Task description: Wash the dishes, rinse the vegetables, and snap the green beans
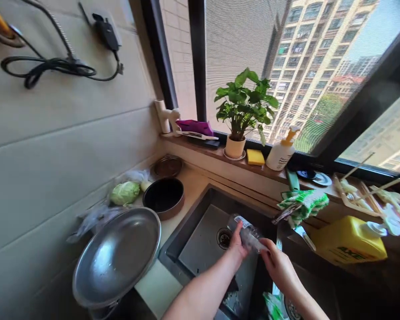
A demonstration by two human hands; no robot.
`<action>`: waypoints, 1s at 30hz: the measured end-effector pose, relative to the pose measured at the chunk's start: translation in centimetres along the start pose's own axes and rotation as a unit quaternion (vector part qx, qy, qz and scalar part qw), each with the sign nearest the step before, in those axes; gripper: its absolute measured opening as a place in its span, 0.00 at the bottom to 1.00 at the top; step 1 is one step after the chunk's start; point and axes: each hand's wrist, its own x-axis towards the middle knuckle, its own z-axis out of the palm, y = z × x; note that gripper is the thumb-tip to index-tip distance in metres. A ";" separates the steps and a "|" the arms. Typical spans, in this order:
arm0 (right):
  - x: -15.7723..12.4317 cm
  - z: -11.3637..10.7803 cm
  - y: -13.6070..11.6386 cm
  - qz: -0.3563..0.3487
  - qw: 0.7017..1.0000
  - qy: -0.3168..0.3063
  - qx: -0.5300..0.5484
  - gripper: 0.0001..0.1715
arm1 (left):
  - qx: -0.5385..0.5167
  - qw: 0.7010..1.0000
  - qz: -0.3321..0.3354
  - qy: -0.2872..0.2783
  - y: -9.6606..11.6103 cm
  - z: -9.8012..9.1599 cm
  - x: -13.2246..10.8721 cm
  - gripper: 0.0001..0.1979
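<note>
Over the steel sink [200,242], both my hands hold a clear plastic bottle [248,232] lying on its side. My left hand [237,243] cups the bottle from the left, fingers pressed to its wall. My right hand [276,262] grips the bottle's right end, fingers wrapped round it. The bottle hangs just right of the sink drain [224,238]. A small label shows near the bottle's far end.
Left of the sink sit a large steel wok [116,258], a dark pan [164,198], a cabbage [125,193] and a small bowl [167,166]. The sill carries a potted plant [242,115], yellow sponge [255,157] and soap pump bottle [282,151]. A green cloth [303,204] and yellow container [348,240] are at right.
</note>
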 end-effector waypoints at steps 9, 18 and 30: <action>-1.3 0.7 -1.4 0.019 0.995 -0.047 0.087 0.23 | 0.036 0.998 0.013 -0.043 0.9 -0.9 -3.7 0.24; 0.2 -1.6 -6.7 0.059 0.994 -0.031 0.082 0.25 | -0.022 0.987 0.050 -0.148 3.4 -0.2 -3.7 0.19; 1.7 -1.3 -5.4 0.018 0.997 -0.063 -0.038 0.23 | -0.023 0.997 0.052 -0.049 3.6 1.0 -1.0 0.19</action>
